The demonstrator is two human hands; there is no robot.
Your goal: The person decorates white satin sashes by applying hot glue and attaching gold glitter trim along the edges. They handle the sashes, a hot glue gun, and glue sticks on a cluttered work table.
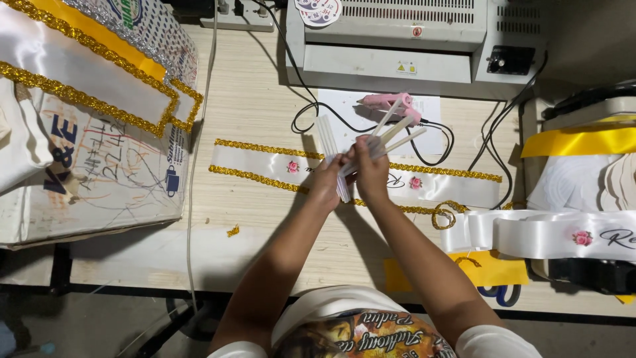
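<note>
left hand [326, 180]: yours, closed around a bundle of clear glue sticks [329, 147]. The bundle stands roughly upright, its lower end poking out below your fist.
right hand [370, 169]: yours, pinched shut on a few loose glue sticks [396, 130] that fan out up and to the right. Knuckles touch your left hand.
stick location: both lots are held just above the sash, near the middle of the desk, none lying on the wood that I can see.
sash [265, 164]: white satin strip with gold glitter trim on both long edges, lying flat across the table [252, 99] under your hands. Small pink rose prints on it.
glue gun [387, 103]: pink, lying on a white sheet of paper [338, 106] just beyond your hands. Its black cord loops across the table.
laminator [397, 40]: grey machine at the far edge, behind the glue gun.
ribbon roll [530, 232]: folded white ribbon at your right, rose print showing, sitting over a yellow sheet.
scissors [498, 295]: blue handles only, partly hidden under that yellow sheet.
cardboard box [99, 179]: scribbled on, at your left, more gold-trimmed sashes draped over it.
gold scrap [233, 231]: small piece of trim, alone on the wood, near your left forearm.
</note>
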